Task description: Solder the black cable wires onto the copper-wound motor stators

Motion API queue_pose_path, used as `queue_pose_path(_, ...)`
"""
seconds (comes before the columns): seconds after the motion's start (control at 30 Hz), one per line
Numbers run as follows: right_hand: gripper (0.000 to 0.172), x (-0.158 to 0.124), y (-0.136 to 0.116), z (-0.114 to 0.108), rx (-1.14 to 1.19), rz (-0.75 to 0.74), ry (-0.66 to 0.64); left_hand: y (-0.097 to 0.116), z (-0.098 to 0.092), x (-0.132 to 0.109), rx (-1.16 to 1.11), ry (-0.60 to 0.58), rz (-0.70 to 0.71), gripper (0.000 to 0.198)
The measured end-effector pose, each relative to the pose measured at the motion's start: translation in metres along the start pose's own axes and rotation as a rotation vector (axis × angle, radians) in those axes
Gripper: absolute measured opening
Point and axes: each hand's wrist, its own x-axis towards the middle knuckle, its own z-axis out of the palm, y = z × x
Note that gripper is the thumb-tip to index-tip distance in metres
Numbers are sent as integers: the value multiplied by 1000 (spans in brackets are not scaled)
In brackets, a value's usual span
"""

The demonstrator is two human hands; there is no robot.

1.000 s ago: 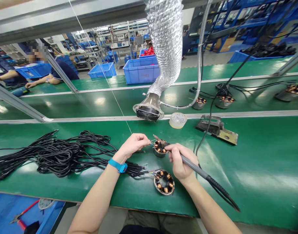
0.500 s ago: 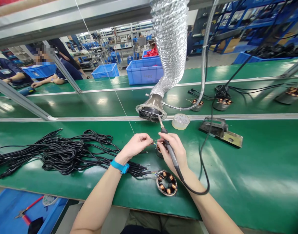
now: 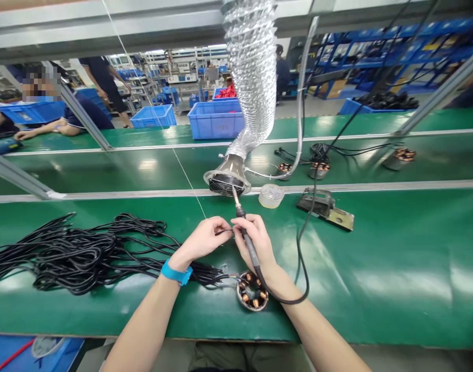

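Head view, only view.

Left hand [image 3: 203, 240]: thumb and forefinger pinched shut on a thin dark wire end [image 3: 224, 232]. The wire runs short and nearly level from the pinch to the fingertips of the right hand [image 3: 256, 243], which meet it from the other side. Blue wristband [image 3: 176, 273] on the left wrist.

Right hand: closed around a soldering iron [image 3: 251, 251], which lies along the palm. The handle is dark and slim, and a black collar sits just above the fingers. The bare metal tip stands up and away from the grip, slightly tilted left. The tip is clear of the wire and ends just under the extractor hood [image 3: 225, 179]. The iron's black cord [image 3: 301, 268] leaves the wrist side of the grip and loops right and up across the green belt [image 3: 395, 248].

Below the grip, near the right wrist: a round stator [image 3: 252, 292] flat on the belt, with copper windings in a ring inside a metal rim. Coloured leads join it to the cable bundle [image 3: 77, 253], a loose black tangle spread left of the left hand.

Beyond the grip: the hood hangs from a silver ribbed duct [image 3: 252, 77]. A tape roll [image 3: 271, 196] lies just right of the hood, and a metal stand [image 3: 325, 207] further right.

Far left, behind the belts: a co-worker's forearm [image 3: 46, 132] rests on the far table.
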Motion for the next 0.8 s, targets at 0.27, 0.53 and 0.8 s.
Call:
queue_pose_path(0.27,38,-12,-4,-5,23,22,-3,-4,-1,2,-236,-207,-136,28)
queue_pose_path(0.53,34,-11,-9,-7,12,66,-24,-5,0,2,-380,-191,-163,35)
queue_pose_path(0.8,34,-8,-10,-18,97,135,-1,-9,4,9,-461,-66,-194,33)
